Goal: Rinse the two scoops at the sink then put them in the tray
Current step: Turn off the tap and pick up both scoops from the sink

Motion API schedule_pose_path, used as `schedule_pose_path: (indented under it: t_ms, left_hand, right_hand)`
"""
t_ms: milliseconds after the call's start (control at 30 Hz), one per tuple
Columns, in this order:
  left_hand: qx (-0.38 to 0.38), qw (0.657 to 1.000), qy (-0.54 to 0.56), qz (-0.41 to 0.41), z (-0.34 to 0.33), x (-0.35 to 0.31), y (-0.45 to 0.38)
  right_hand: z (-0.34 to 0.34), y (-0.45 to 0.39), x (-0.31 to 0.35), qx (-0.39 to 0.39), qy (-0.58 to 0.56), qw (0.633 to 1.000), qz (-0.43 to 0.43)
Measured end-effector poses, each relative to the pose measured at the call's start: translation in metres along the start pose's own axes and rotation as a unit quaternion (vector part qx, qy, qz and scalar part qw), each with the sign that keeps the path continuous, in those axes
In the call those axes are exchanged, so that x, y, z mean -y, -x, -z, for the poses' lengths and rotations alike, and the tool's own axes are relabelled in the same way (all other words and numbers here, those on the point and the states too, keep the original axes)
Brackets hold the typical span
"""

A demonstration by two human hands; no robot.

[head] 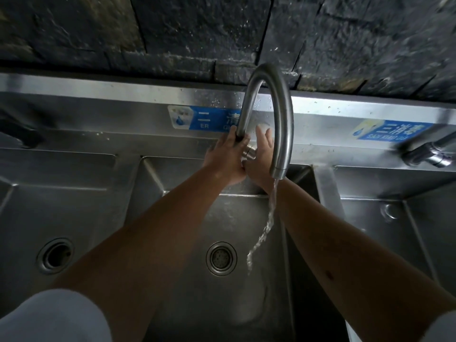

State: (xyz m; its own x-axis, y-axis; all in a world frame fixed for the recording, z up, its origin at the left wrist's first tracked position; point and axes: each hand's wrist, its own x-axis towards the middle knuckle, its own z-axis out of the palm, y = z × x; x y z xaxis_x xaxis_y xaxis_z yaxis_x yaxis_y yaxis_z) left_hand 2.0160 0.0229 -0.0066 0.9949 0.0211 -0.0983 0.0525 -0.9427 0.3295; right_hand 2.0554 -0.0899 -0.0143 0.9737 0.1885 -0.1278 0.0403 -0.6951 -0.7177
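Note:
No scoop and no tray show in the head view. My left hand (228, 156) is wrapped around the lower end of the curved steel faucet (283, 124), at its base. My right hand (262, 150) is just right of it with fingers stretched upward, its palm beside the small metal tap handle (249, 151) that shows between the two hands. A stream of water (267, 223) runs from the spout into the middle sink basin (187, 243), passing close to my right forearm.
The steel sink has a left basin with a drain (54, 255), a middle drain (221, 258) and a right basin (394, 230). A second tap (429, 156) sticks out at the right. Blue labels (202, 118) sit on the steel backsplash under a dark stone wall.

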Motion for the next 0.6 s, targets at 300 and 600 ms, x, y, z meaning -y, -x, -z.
schedule_pose_path:
  t_ms: [300, 600]
  left_hand:
    - [0.05, 0.998, 0.04, 0.02, 0.008, -0.022, 0.032]
    - [0.054, 0.998, -0.023, -0.004, -0.003, -0.035, 0.149]
  right_hand:
    - [0.053, 0.037, 0.006, 0.138, 0.272, 0.949, 0.077]
    - [0.049, 0.162, -0.034, 0.127, 0.251, 0.958, 0.056]
